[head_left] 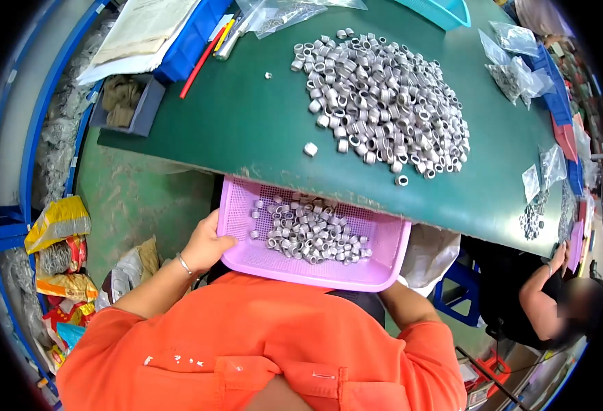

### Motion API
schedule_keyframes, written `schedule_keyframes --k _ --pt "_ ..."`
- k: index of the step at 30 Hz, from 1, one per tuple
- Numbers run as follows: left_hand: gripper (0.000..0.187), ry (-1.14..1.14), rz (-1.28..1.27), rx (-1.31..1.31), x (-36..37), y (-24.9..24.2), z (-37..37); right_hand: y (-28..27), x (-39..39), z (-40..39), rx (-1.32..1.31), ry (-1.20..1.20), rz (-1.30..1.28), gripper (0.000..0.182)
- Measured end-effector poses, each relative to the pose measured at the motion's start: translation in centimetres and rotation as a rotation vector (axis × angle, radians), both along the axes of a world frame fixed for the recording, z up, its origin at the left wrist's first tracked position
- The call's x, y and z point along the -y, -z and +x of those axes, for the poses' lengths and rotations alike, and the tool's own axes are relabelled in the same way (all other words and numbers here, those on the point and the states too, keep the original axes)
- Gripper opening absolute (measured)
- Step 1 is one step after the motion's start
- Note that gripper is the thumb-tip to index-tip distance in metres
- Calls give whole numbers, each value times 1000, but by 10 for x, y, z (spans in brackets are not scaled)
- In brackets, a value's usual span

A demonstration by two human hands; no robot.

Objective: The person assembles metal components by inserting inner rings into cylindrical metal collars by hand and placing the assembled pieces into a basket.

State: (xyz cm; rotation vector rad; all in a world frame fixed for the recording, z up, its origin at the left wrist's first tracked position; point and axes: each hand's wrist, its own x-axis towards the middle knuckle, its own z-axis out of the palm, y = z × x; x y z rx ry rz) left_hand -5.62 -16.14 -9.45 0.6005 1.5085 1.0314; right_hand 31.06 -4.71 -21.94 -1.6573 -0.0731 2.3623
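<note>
two bare hands belonged to the person in the orange shirt [260, 325], in the head view. the left hand [209, 241] gripped the left end of a pink basket [383, 257], its thumb over the rim. the right hand was hidden at the basket's right end, with only the right forearm [407, 305] showing; whether it was closed or open could not be told. the basket sat before the person's torso, at the near edge of a green table [233, 130], which covered part of its far rim. a loose pile of small metal rings [315, 236] lay inside it. on the table spread a much larger heap of similar rings [383, 103], with a few strays around it. a red pen [202, 63] lay near a grey bin [144, 120]. at the right, a co-worker's hand [558, 257] was by the table's edge.
</note>
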Motion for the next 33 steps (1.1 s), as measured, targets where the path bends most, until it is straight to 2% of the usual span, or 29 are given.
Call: schedule_keyframes --k 3,4,6,9,10,12,13,14,16,18,19,20,22,23,26,28,30,33 --pt "52 -84 -28 3 6 -6 20 -20 -10 12 -81 -63 -31 19" --pt "52 -84 -29 9 7 -10 23 -33 -14 18 -23 -191 88 19" --pt "52 -101 7 -4 6 -15 26 -71 -28 33 280 -683 665 19" --pt "54 -42 8 -59 0 -20 32 -160 -51 30 395 -573 1030 16" --pt "55 6 17 -129 -3 -21 32 -175 -53 27 481 -537 1189 16" --pt "56 28 -16 -149 -13 -23 32 -194 -56 4 553 -346 1501 5" --pt "55 16 -15 -141 -19 -25 32 -200 -60 -11 624 -362 1665 1" --pt "54 -1 -10 -136 -25 -27 31 -204 -66 -28 691 -378 1834 7" --pt "55 11 -8 -146 -30 -31 26 -211 -76 -61 751 -416 1931 16" --pt "56 118 33 -271 -33 -37 24 -206 -83 -81 749 -461 1809 23" --pt "43 104 129 -499 -32 -41 27 -203 -85 -85 777 -490 1818 22" --pt "43 93 122 -513 -34 -52 26 -198 -88 -90 800 -514 1828 21" --pt "29 146 33 -1129 -37 -84 24 -181 -94 -90 840 -506 1886 17" --pt "23 -6 202 -1128 -46 -88 28 -179 -95 -93 838 -475 1904 15" --pt "23 -2 496 -1021 -89 -96 45 -176 -97 -98 738 -411 1954 17" --pt "26 55 573 -1047 -124 -92 60 -185 -95 -99 704 -407 1898 19" --pt "26 254 566 -1173 -142 -76 61 -188 -98 -97 681 -407 1850 21" --pt "29 343 671 -1028 -157 -68 72 -182 -99 -97 686 -509 1988 29"
